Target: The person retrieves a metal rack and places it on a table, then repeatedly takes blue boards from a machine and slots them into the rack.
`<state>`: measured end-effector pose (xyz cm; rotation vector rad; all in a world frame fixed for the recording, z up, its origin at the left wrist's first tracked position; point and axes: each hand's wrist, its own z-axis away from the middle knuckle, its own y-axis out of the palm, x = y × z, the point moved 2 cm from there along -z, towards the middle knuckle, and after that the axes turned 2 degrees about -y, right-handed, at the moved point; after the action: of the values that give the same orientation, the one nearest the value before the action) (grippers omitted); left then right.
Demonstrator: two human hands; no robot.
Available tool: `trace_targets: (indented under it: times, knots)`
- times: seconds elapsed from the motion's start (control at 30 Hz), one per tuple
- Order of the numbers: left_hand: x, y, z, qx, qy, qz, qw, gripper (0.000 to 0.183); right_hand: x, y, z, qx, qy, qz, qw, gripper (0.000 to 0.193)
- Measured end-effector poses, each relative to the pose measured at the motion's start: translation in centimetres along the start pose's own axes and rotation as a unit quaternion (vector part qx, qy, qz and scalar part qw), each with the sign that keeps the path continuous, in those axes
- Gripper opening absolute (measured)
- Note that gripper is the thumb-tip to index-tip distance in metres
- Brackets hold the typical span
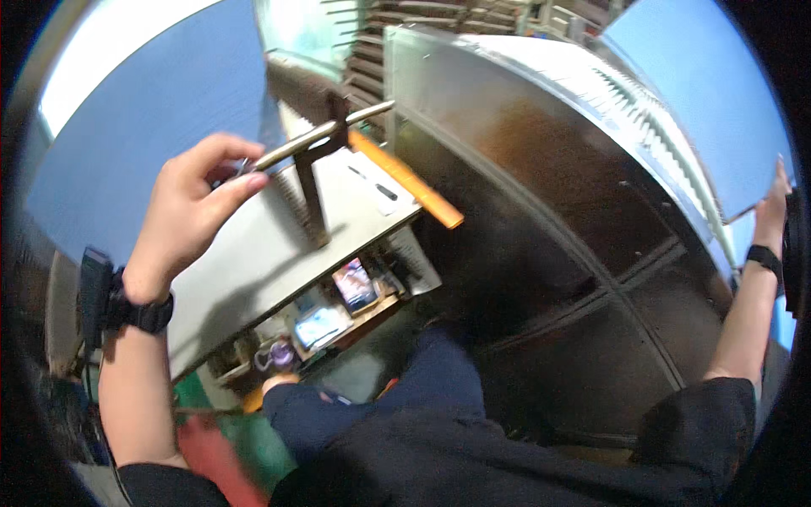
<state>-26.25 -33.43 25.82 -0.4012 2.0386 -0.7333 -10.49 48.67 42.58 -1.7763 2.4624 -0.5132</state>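
Observation:
At the left, my left hand (190, 203) pinches the near end of a slim metal rod (296, 148) between thumb and fingers. The rod slants up and away to the right, passing a dark upright bracket (311, 190) that stands on a white-topped table (245, 279). Far to the right, my right hand (770, 207) is at the lower right edge of a large blue sheet (697, 93), its fingers seemingly closed on that edge. The picture's dark rim partly cuts this hand off.
Another large blue panel (160, 118) rises behind my left hand. An orange bar (410, 182) juts past the table's corner. Under the tabletop, a shelf holds a phone-like screen (355, 283) and a purple mug (277, 355). A big dark metal-framed panel (541, 203) fills the middle right.

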Motion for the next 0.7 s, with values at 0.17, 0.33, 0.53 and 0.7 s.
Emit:
trace_targets:
  times: [0.17, 0.33, 0.53, 0.7]
  knots:
    - [0.1, -1.3, -0.5, 0.030, 0.034, -0.022, 0.999, 0.017, 6.2, 1.7, 4.4, 0.009, -0.084, 0.317, 0.945, 0.043]
    - [0.0, -1.1, 0.0, 0.037, -0.052, 0.028, 0.998, 0.014, 15.7, -0.1, 5.5, -0.131, 0.229, -0.422, 0.867, 0.039]
    - [-1.2, -0.7, -0.9, 0.074, -0.025, 0.037, 0.996, 0.016, 17.7, -2.2, 5.8, -0.090, 0.204, -0.587, 0.778, 0.038]
    - [-1.5, -2.2, -0.5, 0.086, 0.040, -0.083, 0.992, 0.019, 20.2, -3.0, 5.9, -0.069, 0.198, -0.635, 0.744, 0.049]
